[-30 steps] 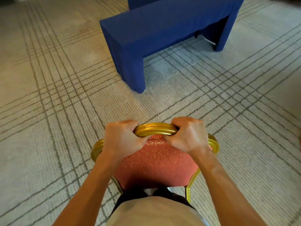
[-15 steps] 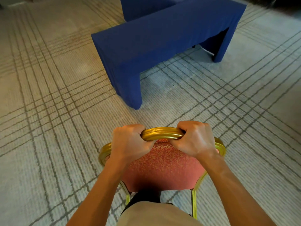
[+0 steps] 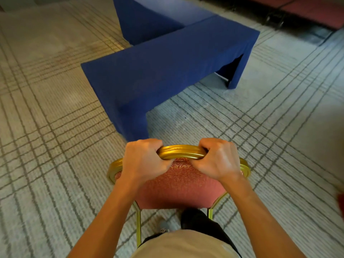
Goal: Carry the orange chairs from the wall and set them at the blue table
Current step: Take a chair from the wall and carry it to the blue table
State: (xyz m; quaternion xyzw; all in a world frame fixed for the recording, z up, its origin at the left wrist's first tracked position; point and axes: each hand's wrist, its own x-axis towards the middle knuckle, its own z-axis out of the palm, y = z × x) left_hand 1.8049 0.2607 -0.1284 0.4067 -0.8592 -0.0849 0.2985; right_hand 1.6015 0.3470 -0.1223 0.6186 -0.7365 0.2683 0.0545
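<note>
Floor's all carpet [image 3: 55, 127], pale grey-beige with darker grey lines crossing in a plaid grid. It looks warmer on the left and cooler, bluish on the right. The top right corner goes dark, with reddish furniture [image 3: 316, 8] on thin black legs [image 3: 275, 18], too blurry to identify.

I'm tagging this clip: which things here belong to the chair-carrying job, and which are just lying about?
Job: orange chair, gripped by left hand and right hand; blue table.
Lying about: patterned carpet; dark red seating, far right.
</note>
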